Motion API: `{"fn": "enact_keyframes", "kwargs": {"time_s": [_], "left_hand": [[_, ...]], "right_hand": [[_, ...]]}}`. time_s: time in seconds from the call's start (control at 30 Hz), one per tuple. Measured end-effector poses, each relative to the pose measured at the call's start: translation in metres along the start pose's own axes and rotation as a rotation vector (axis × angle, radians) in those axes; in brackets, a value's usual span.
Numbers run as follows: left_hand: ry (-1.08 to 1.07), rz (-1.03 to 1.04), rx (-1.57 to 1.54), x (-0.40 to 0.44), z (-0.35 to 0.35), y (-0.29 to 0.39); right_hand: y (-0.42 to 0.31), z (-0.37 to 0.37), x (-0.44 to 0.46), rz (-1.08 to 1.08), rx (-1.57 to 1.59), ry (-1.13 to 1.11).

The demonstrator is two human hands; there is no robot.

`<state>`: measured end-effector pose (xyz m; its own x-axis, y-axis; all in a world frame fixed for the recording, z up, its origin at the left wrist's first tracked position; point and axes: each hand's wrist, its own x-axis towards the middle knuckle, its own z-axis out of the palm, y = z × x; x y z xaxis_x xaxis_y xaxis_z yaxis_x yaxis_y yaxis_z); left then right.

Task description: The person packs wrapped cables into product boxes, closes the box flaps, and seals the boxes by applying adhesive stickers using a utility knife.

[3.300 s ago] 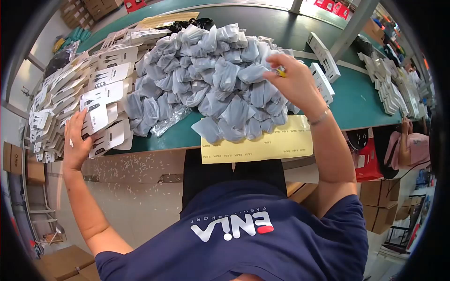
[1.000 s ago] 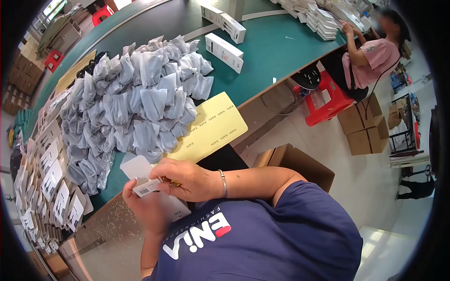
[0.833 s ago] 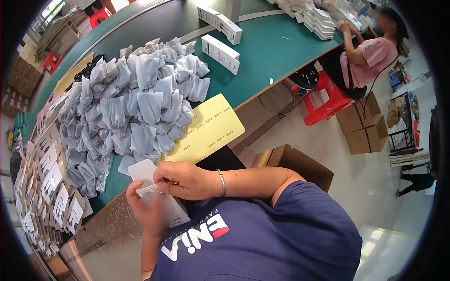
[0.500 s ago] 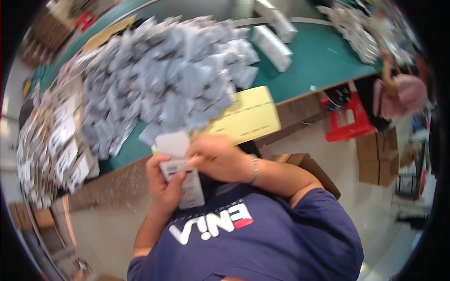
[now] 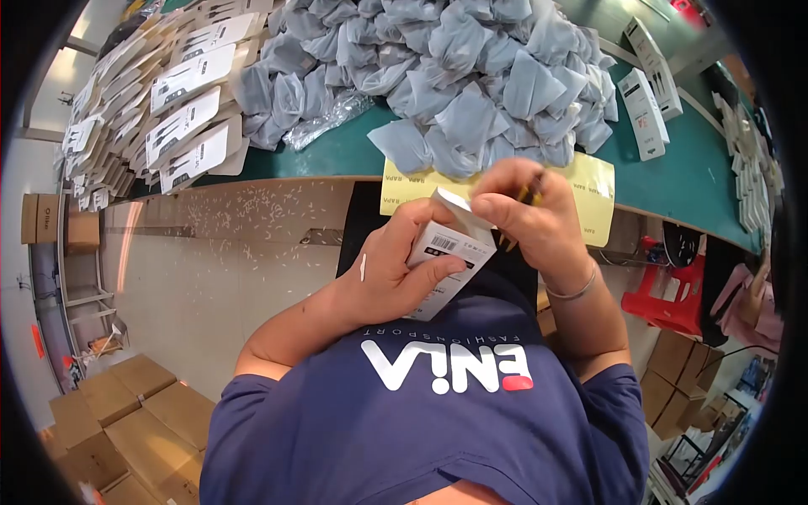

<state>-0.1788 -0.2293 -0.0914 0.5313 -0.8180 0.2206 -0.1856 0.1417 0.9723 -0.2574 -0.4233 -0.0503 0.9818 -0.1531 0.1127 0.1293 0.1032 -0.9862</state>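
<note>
My left hand (image 5: 383, 273) is closed round a small white carton (image 5: 450, 252) with a barcode and black print, held tilted in front of my chest. The carton's top flap (image 5: 453, 200) stands up. At that top end, the thumb of my right hand (image 5: 539, 215) is close to or touching the flap; I cannot tell which. The bent fingers of that hand hold a thin black-and-yellow tool (image 5: 532, 195), its kind unclear, pointing down. Just beyond the hands lies a yellow printed sheet (image 5: 596, 198), partly under a large heap of grey-wrapped pouches (image 5: 471, 109).
Stacks of white printed cartons (image 5: 181, 126) fill the green table's (image 5: 328, 156) left side. Two white boxes (image 5: 644, 114) lie at the right. A red stool (image 5: 669, 295) and another person's pink garment (image 5: 749, 307) are farther right. Brown cartons (image 5: 139, 412) stand lower left.
My view has shifted, so hands and carton appear farther right. The carton is tilted differently, its flap more edge-on. The right hand has opened slightly away from it, showing the tool.
</note>
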Motion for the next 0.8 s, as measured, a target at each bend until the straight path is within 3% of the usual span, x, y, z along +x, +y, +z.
{"fn": "enact_keyframes", "kwargs": {"time_s": [0.07, 0.1, 0.27, 0.4, 0.57, 0.8], "left_hand": [[-0.045, 0.107, 0.114, 0.002, -0.001, 0.004], [-0.043, 0.106, 0.113, 0.001, 0.001, 0.002], [0.139, 0.054, -0.207, -0.006, 0.013, -0.008], [0.040, 0.021, -0.033, -0.010, 0.002, -0.013], [0.031, -0.018, -0.042, -0.012, 0.003, -0.013], [0.036, 0.011, 0.068, -0.015, -0.004, -0.010]], "right_hand": [[-0.012, 0.006, 0.002, 0.364, 0.231, 0.078], [-0.011, 0.006, 0.003, 0.366, 0.229, 0.077], [0.001, 0.006, 0.003, 0.148, -0.012, -0.016], [-0.002, 0.008, 0.003, 0.040, -0.213, -0.037], [0.003, 0.005, 0.000, -0.024, -0.312, -0.047], [0.018, 0.012, -0.015, -0.189, -0.173, -0.070]]}}
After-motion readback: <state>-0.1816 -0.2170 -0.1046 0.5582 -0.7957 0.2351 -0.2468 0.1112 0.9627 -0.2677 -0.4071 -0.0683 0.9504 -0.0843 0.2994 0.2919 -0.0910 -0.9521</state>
